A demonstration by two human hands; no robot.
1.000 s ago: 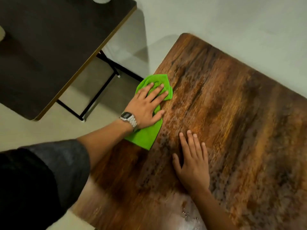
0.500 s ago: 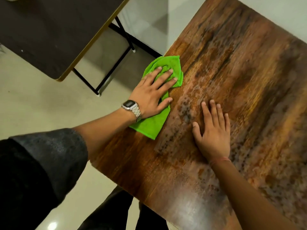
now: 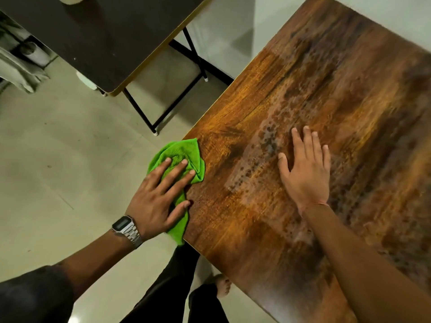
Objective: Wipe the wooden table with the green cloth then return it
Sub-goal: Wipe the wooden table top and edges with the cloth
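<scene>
Wiping is under way: the left hand (image 3: 161,201), fingers spread, presses the crumpled green cloth (image 3: 180,157) over the brown wooden table (image 3: 349,94)'s nine o'clock edge. The right hand (image 3: 305,169) lies flat and spread, empty. Next, I judge, sweep toward three o'clock.

The wooden table (image 3: 314,108) had a brown grained top with a soft sheen, mottled by dull, damp-looking blotches. The green cloth (image 3: 179,155) was a nubby, matt microfibre weave, bunched in folds. The wristwatch (image 3: 126,228) had a shiny metal link band and a dark glassy face. The dark table (image 3: 100,36) looked matt with a pale edge strip. The floor tiles (image 3: 70,159) were smooth and faintly glossy.
</scene>
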